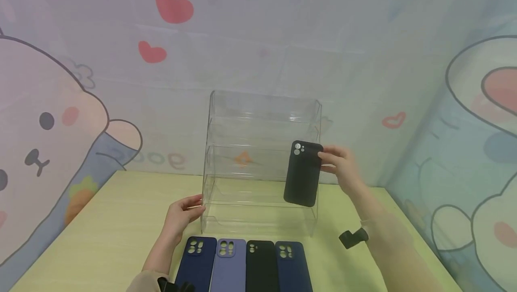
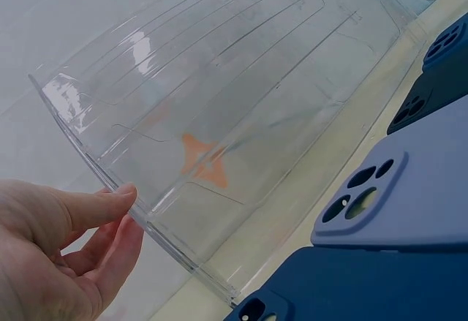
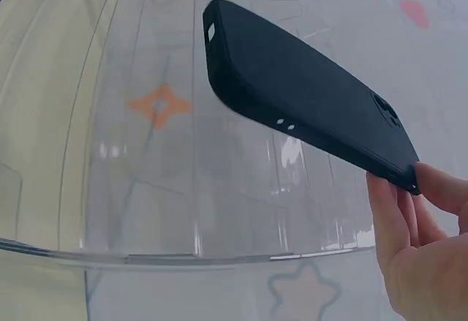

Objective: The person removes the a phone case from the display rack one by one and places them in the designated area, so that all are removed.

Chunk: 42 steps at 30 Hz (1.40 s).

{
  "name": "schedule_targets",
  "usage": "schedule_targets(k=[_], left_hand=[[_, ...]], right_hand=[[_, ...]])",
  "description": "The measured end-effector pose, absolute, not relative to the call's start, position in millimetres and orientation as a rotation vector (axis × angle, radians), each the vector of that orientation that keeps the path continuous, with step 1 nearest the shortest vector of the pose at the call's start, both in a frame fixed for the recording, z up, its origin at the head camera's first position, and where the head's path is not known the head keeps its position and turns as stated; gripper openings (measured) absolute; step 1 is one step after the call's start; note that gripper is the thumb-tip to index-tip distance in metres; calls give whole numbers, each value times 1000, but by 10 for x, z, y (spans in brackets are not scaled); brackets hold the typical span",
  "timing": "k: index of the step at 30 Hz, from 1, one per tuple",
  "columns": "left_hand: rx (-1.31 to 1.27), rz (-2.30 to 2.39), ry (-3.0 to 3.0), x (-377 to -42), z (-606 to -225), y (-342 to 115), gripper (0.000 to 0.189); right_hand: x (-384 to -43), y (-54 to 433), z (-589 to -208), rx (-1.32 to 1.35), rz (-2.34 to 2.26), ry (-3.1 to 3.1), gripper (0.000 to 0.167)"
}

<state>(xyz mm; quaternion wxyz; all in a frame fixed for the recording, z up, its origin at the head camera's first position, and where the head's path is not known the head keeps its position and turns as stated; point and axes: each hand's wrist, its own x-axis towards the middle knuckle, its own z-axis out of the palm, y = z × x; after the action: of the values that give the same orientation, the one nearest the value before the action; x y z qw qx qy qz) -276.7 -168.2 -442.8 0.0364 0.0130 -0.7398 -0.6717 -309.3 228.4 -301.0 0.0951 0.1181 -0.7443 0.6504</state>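
A clear tiered display stand (image 1: 250, 204) stands upright on the table, with nothing seen on its steps. My left hand (image 1: 181, 215) pinches the stand's left side edge between thumb and fingers. In my right hand (image 1: 341, 166) is a black phone case (image 1: 304, 175), pinched by its upper right edge near the camera cutouts. This case hangs in front of the stand's right part, slightly tilted, its back toward the head camera. In the right wrist view its lower end points up and away from the hand; I cannot tell whether it touches the stand.
Before the stand lie a dark blue phone case (image 1: 196, 265), a lavender one (image 1: 229, 269), a second black one (image 1: 262, 269) and another blue one (image 1: 295, 272), side by side. The pale yellow table (image 1: 121, 229) meets a printed cloth backdrop (image 1: 258, 36) behind.
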Motion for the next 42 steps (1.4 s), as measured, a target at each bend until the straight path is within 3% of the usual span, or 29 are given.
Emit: schedule_targets(k=[13, 42], left_hand=[[52, -2056, -2275, -2775, -4440, -1681, 45], [48, -2055, -2278, -2751, -4422, -1710, 45]], right_hand=[[-2859, 2536, -3322, 279, 2064, -2285, 31], [-2592, 3019, -4336, 245, 2237, -2676, 15]])
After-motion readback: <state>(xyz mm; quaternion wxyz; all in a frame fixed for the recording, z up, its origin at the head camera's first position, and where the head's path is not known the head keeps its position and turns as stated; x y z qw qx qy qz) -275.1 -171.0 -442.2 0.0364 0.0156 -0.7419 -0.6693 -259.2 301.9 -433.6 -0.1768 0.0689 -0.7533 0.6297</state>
